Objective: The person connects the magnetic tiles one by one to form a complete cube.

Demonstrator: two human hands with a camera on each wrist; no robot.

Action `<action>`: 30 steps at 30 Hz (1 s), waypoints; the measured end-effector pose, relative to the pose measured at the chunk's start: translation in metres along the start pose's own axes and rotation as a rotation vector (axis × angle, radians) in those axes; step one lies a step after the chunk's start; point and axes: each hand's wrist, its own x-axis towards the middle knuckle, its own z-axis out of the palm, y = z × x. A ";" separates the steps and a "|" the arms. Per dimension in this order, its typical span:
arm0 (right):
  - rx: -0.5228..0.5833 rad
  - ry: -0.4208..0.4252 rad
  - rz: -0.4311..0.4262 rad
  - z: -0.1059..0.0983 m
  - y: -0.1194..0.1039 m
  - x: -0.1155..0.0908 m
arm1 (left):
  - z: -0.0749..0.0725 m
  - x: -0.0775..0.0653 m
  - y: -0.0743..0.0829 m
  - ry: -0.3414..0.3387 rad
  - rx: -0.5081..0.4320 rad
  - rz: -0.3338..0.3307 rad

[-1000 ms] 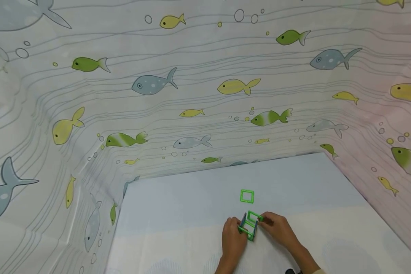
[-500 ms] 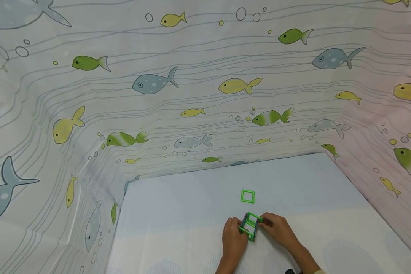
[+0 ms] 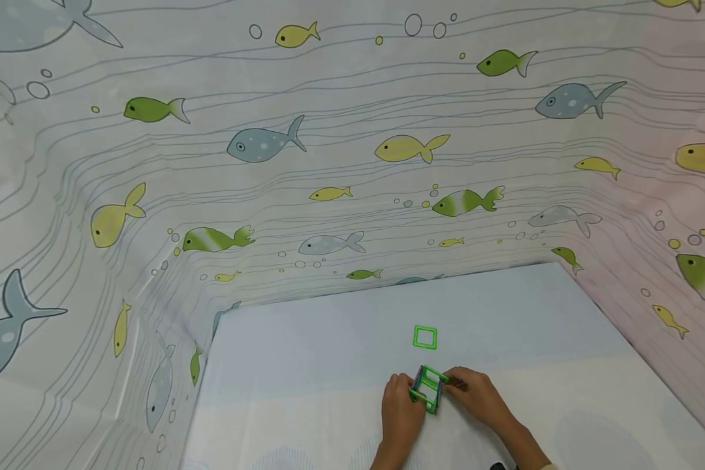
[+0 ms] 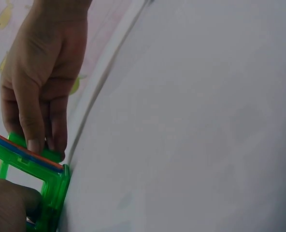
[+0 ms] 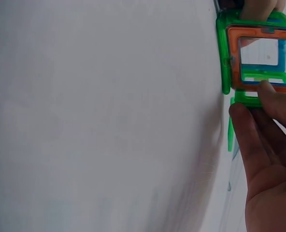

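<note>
A small box-like build of square magnetic tiles [image 3: 424, 397] stands on the table between both hands. Its open frames are green, with an orange frame [image 5: 235, 58] and a blue frame [image 5: 281, 52] among the sides. My left hand [image 3: 402, 414] grips the near left side, its thumb [image 4: 24, 195] reaching into a green frame. With thumb and fingers, my right hand [image 3: 476, 395] pinches a green tile [image 4: 49, 153] at the far right side, against the orange and blue edges. The right fingertips are partly hidden in the head view.
A loose green square tile [image 3: 416, 336] lies flat on the table just beyond the build. The pale table [image 3: 294, 365] is enclosed at the back and sides by fish-printed sheeting [image 3: 341, 215]. A dark object [image 3: 497, 466] shows by the right wrist at the bottom edge.
The green tile at the far right, pinched by my right hand, has tilted and drawn closer to the build. My left hand has stayed almost still. The loose green tile lies unmoved.
</note>
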 end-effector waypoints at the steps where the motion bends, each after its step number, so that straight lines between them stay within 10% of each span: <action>1: 0.001 -0.004 0.001 0.000 0.000 0.000 | 0.000 0.000 0.000 0.000 0.002 0.000; 30: -0.085 0.007 -0.065 0.010 -0.004 0.001 | 0.003 -0.004 -0.002 0.068 0.046 0.072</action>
